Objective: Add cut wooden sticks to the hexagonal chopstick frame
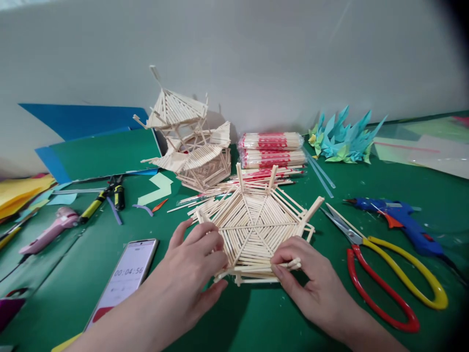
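Observation:
A web-like octagonal frame of thin wooden sticks (256, 227) sits in front of me on the green table, with short stick posts rising from its corners. My left hand (200, 259) grips its front left edge, fingers curled over the side and thumb low at the front. At the front right, my right hand (302, 278) pinches a wooden stick (295, 264) between thumb and forefinger, along the frame's near edge. Where the stick meets the frame under my fingers is partly hidden.
Behind stands a tiered stick pagoda (194, 142), beside bundled sticks (271, 149) and loose ones. Scissors (366, 239) and a blue glue gun (399, 220) lie right. A phone timer (124, 278), pink glue gun (54, 232) and pliers (95, 205) lie left. Blue folded paper (344, 137) stands at back.

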### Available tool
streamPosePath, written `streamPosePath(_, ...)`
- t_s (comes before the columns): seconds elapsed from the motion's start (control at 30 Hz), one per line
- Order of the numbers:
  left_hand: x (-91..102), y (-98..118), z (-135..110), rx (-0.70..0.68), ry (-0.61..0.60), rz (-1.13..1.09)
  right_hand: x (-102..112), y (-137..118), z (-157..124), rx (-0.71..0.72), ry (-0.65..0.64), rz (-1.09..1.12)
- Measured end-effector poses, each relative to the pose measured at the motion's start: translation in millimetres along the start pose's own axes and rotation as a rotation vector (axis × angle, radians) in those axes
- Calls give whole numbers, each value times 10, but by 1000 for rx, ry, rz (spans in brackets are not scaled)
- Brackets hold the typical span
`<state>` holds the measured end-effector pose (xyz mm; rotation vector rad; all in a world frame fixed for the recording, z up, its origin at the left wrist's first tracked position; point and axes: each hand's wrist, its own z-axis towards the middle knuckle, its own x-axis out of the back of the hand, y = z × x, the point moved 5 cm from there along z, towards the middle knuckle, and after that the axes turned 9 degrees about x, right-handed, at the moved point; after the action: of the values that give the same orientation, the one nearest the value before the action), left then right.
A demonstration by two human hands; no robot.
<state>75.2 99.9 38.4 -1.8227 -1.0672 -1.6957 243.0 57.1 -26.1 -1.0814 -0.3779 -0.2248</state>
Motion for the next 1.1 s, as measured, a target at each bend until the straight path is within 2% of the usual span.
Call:
streamPosePath(0.2,17,10,-3,20,11,-44,24,7,34,-36,24,5)
streamPosePath(0.47,74,-4,-18,-14,-2,-36,77,-116,99,11,81,-27)
streamPosePath(0.53,127,-5,-68,-29,68,-8,117,-179,123,58,110,-61)
streamPosePath(0.67,264,69,-211,-69,304,87,233,-342,156,154,164,-149)
streamPosePath(0.83,351,345,-315,-81,617,147,318,-528,134,190,186,-148)
streamPosePath(0.97,250,571,-272,-112,669,3,298,-683,112,217,153,-94)
streamPosePath(1.1,104,666,-255,-162,553,-428,299,-808,73,223,142,-44)
